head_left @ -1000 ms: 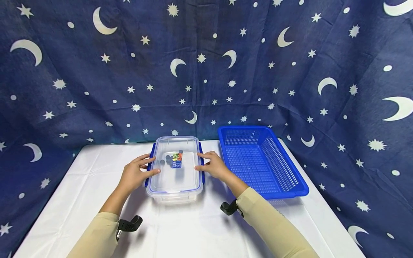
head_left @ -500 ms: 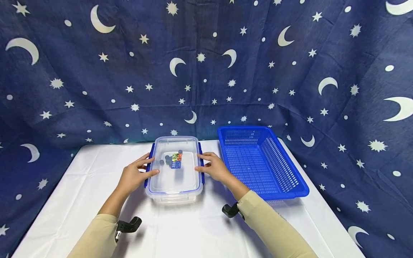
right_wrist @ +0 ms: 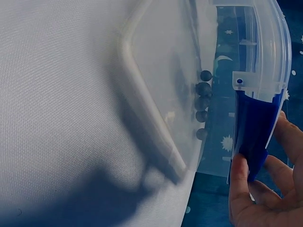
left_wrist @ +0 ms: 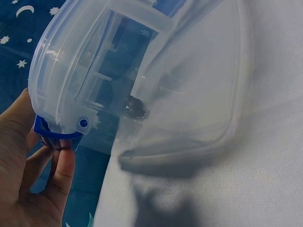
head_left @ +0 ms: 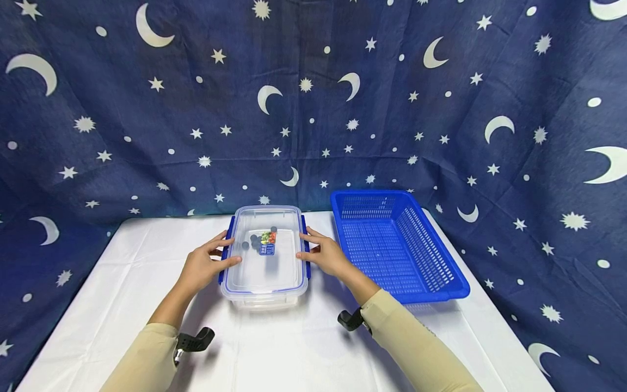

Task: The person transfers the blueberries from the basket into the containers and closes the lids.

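Both arms in tan sleeves reach forward from the near edge, forearms angled inward. The left hand (head_left: 202,265) has its thumb and fingers spread and lightly bent. The right hand (head_left: 325,252) mirrors it on the right, fingers extended, thumb apart.

Nothing can be read. A small blue sticker (head_left: 267,244) with coloured marks sits on the lid of the clear box (head_left: 264,272) at table centre, but its print is too small.
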Available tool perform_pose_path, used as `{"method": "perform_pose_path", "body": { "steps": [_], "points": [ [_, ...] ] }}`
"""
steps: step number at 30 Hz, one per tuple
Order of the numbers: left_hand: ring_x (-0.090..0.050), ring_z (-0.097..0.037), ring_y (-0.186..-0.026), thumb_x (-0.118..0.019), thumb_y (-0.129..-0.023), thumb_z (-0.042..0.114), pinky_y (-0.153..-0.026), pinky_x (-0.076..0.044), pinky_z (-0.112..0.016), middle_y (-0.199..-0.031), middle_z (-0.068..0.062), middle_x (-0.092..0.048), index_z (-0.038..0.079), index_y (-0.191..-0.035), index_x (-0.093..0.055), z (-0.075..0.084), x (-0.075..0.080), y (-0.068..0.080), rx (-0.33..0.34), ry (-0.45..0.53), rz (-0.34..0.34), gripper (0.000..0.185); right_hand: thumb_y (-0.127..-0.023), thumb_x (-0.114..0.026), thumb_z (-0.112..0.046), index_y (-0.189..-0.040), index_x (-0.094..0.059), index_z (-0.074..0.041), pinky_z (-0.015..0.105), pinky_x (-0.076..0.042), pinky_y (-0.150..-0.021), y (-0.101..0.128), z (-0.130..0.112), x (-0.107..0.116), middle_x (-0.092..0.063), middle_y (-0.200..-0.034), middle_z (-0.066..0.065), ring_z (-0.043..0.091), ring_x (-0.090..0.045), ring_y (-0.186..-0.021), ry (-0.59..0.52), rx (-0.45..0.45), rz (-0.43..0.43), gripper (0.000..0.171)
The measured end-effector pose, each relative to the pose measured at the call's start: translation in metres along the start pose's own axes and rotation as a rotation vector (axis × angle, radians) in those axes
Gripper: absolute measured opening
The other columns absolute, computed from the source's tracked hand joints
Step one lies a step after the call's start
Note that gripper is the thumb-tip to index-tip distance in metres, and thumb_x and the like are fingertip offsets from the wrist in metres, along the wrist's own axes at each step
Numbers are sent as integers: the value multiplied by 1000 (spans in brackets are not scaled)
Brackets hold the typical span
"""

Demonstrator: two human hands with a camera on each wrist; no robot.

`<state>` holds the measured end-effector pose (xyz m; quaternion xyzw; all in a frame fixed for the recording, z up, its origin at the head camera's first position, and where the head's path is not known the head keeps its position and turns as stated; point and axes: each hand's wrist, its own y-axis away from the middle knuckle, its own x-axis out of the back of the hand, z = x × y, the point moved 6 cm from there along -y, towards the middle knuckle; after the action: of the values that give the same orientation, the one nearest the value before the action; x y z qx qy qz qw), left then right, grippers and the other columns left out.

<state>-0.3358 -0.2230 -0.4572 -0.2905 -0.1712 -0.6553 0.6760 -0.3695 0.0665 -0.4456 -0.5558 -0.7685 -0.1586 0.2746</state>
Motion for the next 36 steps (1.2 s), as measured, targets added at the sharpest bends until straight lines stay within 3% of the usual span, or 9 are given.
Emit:
{"method": "perform_pose_path", "body": {
  "steps": [21, 36],
  "points": [
    [-64, -29, -100, -82, -80, 38, -72, -53, -18, -152, 0, -44, 10, -132, -63, 0, 1, -1, 26, 35, -2, 62, -85, -78, -14, -138, -57, -8, 19, -52, -72, -2, 0, 1, -36, -157, 9, 14, -66, -83, -60, -40, 0, 57],
    [-66, -24, -87, -85, -78, 30, -65, -53, -19, -147, -2, -51, 6, -126, -66, 4, 0, -2, -22, 21, 26, 57, -85, -79, -16, -138, -58, -9, 23, -54, -75, 0, -2, 1, -37, -157, 5, 13, -65, -83, -71, -60, 2, 58]
  ]
}}
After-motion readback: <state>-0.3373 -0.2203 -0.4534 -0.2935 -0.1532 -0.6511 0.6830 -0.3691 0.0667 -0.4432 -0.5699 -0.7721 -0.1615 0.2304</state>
